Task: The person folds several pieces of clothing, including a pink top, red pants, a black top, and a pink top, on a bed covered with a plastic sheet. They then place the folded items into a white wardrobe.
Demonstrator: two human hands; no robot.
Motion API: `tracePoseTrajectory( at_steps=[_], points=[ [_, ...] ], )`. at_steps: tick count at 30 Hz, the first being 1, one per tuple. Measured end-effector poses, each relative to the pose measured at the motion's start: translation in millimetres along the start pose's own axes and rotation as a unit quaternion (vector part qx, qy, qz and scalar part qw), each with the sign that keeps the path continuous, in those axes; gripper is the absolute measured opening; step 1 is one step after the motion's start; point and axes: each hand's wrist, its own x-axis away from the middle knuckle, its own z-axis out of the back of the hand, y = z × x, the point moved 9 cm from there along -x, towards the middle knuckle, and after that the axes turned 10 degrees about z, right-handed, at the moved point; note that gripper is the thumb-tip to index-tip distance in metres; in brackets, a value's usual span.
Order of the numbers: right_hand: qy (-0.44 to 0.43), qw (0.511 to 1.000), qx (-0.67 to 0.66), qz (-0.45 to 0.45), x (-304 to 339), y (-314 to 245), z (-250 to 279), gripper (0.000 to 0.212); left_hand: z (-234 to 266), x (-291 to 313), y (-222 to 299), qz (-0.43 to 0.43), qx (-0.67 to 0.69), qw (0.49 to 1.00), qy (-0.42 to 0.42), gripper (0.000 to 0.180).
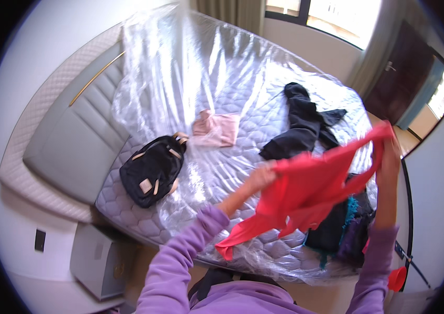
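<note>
A bright red garment (pixel 305 188) is stretched in the air between my two hands, above the near right part of the bed. My left hand (pixel 259 178) is closed on its left edge. Raised higher at the right, my right hand (pixel 389 149) grips the other end. One strip of the cloth hangs down toward the bed's front edge. Behind it lies a black hooded garment (pixel 305 118) spread on the mattress. Under its right side, dark clothes with teal trim (pixel 332 225) are partly hidden. The red garment's exact kind is unclear from its bunched, blurred shape.
Clear plastic sheeting (pixel 222 42) covers much of the quilted mattress (pixel 138 222). A folded pink garment (pixel 216 130) and a black backpack (pixel 154 170) lie on the left half. The grey headboard (pixel 70 131), a bedside cabinet (pixel 93 261) and a mirror (pixel 410 83) surround the bed.
</note>
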Motion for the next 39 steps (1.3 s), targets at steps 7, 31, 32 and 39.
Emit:
tracePoseTrajectory(
  at_steps=[7, 31, 32, 39],
  points=[
    [-0.009, 0.980, -0.030, 0.196, -110.7, -144.5, 18.8, 0.036, 138.7, -109.4, 265.7, -0.102, 0.127, 0.986, 0.040, 0.022],
    [-0.553, 0.743, 0.269, -0.266, 418.6, 216.9, 10.9, 0.035, 2.0, 394.9, -281.5, 0.544, -0.024, 0.835, 0.077, 0.026],
    [-0.575, 0.728, 0.268, -0.259, 420.1, 213.0, 0.7, 0.033, -5.2, 403.8, -282.1, 0.546, -0.010, 0.835, 0.074, 0.027],
    [-0.653, 0.664, 0.300, -0.207, 421.6, 180.9, -19.4, 0.039, -33.5, 364.2, -285.6, 0.491, 0.024, 0.867, 0.081, 0.037]
  ],
)
